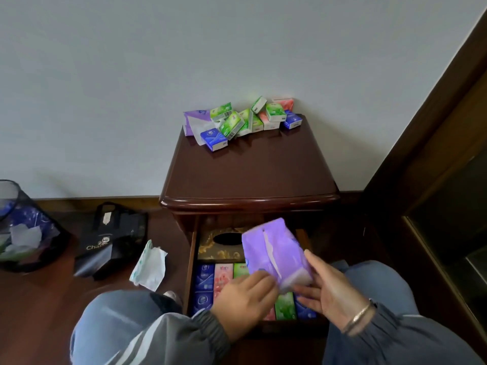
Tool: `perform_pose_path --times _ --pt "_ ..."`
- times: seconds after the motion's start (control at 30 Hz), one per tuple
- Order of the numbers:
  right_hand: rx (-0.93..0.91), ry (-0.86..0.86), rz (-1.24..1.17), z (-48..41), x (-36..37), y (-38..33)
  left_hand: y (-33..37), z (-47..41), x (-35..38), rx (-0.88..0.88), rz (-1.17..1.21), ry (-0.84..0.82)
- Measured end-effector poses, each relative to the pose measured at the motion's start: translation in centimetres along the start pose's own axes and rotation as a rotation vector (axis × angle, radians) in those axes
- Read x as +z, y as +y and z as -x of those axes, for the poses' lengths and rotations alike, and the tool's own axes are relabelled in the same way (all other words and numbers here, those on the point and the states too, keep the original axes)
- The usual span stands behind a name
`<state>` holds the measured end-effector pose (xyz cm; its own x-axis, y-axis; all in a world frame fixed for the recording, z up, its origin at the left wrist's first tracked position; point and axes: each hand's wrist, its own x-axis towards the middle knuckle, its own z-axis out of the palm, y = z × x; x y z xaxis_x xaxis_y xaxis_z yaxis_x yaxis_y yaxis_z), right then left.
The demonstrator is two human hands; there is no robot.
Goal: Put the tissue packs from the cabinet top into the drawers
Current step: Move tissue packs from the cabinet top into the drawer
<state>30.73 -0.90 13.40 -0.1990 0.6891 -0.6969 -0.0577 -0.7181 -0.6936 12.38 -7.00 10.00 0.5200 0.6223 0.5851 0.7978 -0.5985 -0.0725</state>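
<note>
- From the head view, you are holding a purple tissue pack (276, 255) tilted above the open drawer (191, 259), with its torn slit facing up.
- Your left hand (246, 296) is gripping the pack's near-left corner with curled fingers.
- Your right hand (325, 283) is bracing its right side, with the fingers nearly straight and the thumb lying along the edge.
- Small packs (205, 277) in blue, pink and green are lying in rows at the drawer's front, and a dark tissue box (218, 245) is sitting behind them.
- A pile of packs (242, 119) is lying at the back of the cabinet top (247, 175), against the wall.
- A black bag (113, 241), a crumpled wrapper (150, 264) and a bin (23, 233) are sitting on the floor to the left.
</note>
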Motion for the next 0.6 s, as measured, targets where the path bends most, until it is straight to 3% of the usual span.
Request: perform_pose_path --times 0.17,0.27,0.33,0.5,0.57,0.6 --pt "0.113 0.019 0.159 -1.0 0.3 3.9 1.1 1.6 0.6 0.048 0.031 -0.053" --pt "0.114 0.059 0.145 -2.9 0.3 3.7 0.1 1.9 0.8 -0.133 0.123 -0.094" --pt "0.121 0.104 0.12 -4.3 -0.3 3.1 -1.4 3.1 1.5 -0.455 0.149 -0.147" --pt "0.153 0.208 0.073 -7.8 -1.4 3.0 -6.3 9.6 3.3 -1.542 0.231 -0.478" --pt "0.123 0.246 0.075 -9.0 -1.2 2.9 -6.9 11.1 4.4 -1.792 0.379 -0.538" --pt "0.112 0.27 0.072 -9.5 -1.3 2.7 -7.0 11.4 4.9 -1.836 0.455 -0.56"
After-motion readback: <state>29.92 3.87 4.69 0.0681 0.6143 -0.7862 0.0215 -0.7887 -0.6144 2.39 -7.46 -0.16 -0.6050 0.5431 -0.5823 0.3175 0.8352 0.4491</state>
